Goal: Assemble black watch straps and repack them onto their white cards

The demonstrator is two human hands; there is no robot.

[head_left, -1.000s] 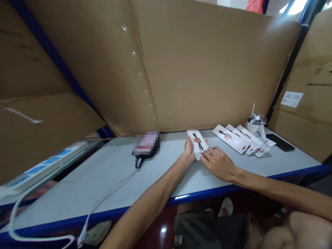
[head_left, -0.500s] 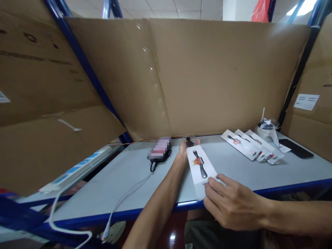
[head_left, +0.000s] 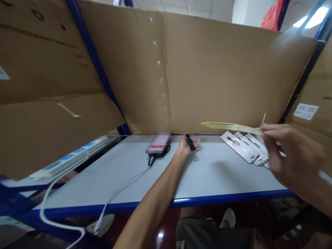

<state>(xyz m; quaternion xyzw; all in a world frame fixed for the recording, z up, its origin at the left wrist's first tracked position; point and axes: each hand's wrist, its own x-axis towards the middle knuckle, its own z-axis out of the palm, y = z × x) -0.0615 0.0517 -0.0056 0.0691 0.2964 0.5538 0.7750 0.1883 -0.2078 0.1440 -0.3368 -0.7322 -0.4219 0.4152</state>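
My left hand [head_left: 184,145] lies palm up near the back of the table, its fingers stretched out. On it rests a small black tool [head_left: 191,142] in a clear plastic shell; its exact kind is hard to make out. Raised over the right side of the table, my right hand [head_left: 293,155] pinches a thin printed card [head_left: 230,127] by its right end. The card is seen nearly edge-on, so its printed face is hidden. Behind and below it, several white printed cards [head_left: 238,147] overlap on the table, partly covered by my right hand.
A phone-like device [head_left: 159,143] with a blurred screen sits left of my left hand, joined to a white cable [head_left: 124,183]. A white power strip [head_left: 70,157] runs along the left side. Cardboard panels [head_left: 220,76] wall in the table [head_left: 124,159], which has a blue front edge.
My right hand has lifted the card off the table and carried it up and right, turning it edge-on. The black tool on my left palm now shows more fully. The view has tilted slightly.
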